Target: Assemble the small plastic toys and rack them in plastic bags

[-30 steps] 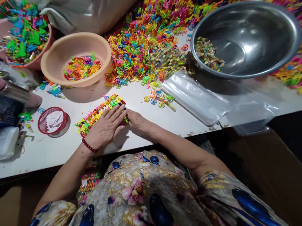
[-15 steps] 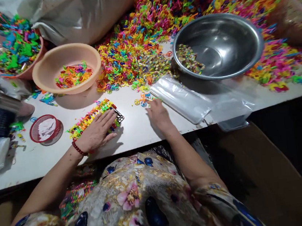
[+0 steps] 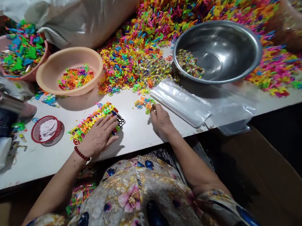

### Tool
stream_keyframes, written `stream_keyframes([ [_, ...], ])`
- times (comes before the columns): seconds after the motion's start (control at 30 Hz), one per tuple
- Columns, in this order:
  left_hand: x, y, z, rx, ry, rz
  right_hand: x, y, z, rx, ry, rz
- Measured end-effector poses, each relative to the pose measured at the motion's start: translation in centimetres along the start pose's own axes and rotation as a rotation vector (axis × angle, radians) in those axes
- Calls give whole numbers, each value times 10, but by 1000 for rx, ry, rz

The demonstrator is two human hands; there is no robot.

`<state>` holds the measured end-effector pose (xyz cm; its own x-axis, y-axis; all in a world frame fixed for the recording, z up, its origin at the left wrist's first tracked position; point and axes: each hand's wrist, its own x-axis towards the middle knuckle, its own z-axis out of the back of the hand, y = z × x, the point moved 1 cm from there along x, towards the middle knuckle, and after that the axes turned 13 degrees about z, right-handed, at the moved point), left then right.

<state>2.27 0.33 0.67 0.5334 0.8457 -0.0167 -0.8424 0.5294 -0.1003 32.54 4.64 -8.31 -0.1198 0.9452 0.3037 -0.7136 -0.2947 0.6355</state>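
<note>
My left hand (image 3: 100,134) lies flat, fingers stretched out, over the near side of a black slotted rack (image 3: 121,120). Rows of small bright plastic pieces (image 3: 88,122) stand up in this rack, and part of it is hidden under my palm. On the white table to the right, my right hand (image 3: 161,121) is closed, thumb and fingers drawn together. Its fingertips touch a little cluster of loose coloured plastic pieces (image 3: 144,103), some of them wheel-shaped. What the fingers pinch is too small to make out.
A peach basin (image 3: 42,76) of plastic pieces stands behind the rack, beside a large heap (image 3: 176,5). A steel bowl (image 3: 233,70) and clear plastic bags (image 3: 181,103) lie to the right. At left are a red basket (image 3: 35,136) and a pink-lidded bottle (image 3: 12,102).
My right hand has drawn slightly nearer, and loose pieces by its fingertips have shifted closer together. My left hand remains flat on the rack. The camera view has tilted a little.
</note>
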Motion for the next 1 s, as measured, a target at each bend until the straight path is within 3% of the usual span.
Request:
stream_keyframes([
  [0.17,0,2,-3,3,3,5,4,43,-40,491,96,112],
  [0.3,-1,3,-4,-24,-12,-4,6,70,-68,635,195,212],
  [0.47,-2,3,-3,-79,-54,8,11,73,-88,531,275,323],
  [0.7,-2,6,-8,-90,-78,0,24,67,-91,300,433,508],
  [1.0,9,-2,1,72,26,46,35,67,-92,365,503,477],
])
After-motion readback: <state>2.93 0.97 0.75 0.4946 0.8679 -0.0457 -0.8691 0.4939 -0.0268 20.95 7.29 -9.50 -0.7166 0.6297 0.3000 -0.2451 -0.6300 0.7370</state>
